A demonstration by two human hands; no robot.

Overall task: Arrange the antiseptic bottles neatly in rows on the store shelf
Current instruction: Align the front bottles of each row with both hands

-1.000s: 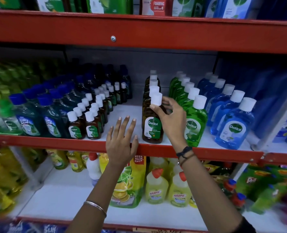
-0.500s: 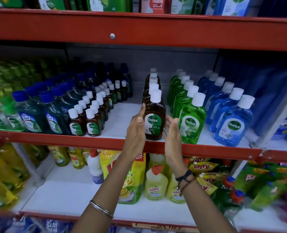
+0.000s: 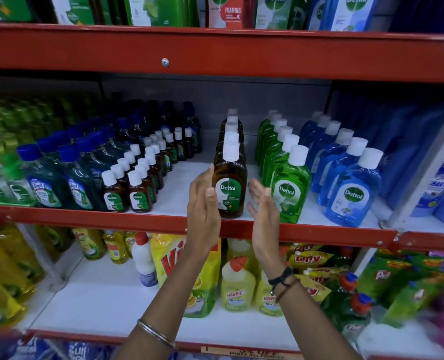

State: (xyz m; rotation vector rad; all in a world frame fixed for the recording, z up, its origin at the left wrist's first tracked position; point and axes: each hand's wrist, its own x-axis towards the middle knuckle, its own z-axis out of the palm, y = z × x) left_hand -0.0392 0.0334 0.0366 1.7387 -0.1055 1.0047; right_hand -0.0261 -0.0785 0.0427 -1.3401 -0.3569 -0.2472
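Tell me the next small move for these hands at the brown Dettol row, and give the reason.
Probably bring both palms in and square the front brown bottle with its row. The left hand is at its side, the right hand open and apart from it, and the bottle stands at the red shelf edge.

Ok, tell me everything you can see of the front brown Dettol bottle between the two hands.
The front brown Dettol bottle is amber see-through plastic with dark liquid, a white cap and a green and white Dettol label facing out. It stands upright at the front edge of the red-lipped shelf, heading a single-file row of like bottles. The left hand lies open against its left side, thumb on the label edge. The right hand is open just to its right, with a small gap. A green Dettol bottle stands beside it.
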